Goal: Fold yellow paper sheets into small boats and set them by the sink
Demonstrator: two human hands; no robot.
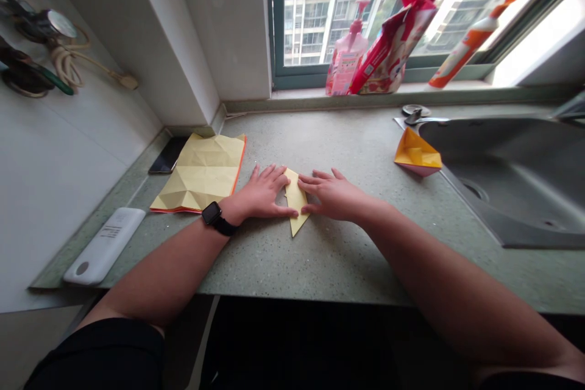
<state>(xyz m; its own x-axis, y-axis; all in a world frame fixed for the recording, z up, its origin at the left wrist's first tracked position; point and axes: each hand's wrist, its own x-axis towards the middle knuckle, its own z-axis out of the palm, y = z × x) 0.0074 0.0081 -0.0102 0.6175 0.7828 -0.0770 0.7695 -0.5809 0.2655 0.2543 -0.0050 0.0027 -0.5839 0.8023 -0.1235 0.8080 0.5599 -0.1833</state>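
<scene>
A folded yellow paper piece (296,202), pointed at its lower end, lies flat on the speckled green countertop (338,256). My left hand (260,193) and my right hand (331,195) rest flat on either side of it, fingertips and thumbs touching its edges. Neither hand grips it, and the fingers hide part of its upper end. To the left lies a creased yellow sheet with an orange edge (198,173). A folded yellow-and-orange paper form (418,153) sits farther right, out of reach of both hands.
A black phone (168,155) lies beside the creased sheet, and a white oblong device (104,245) sits near the counter's left edge. A steel sink (503,177) fills the right side. Bottles and a red bag (393,49) stand on the windowsill. Cables (64,61) lie far left.
</scene>
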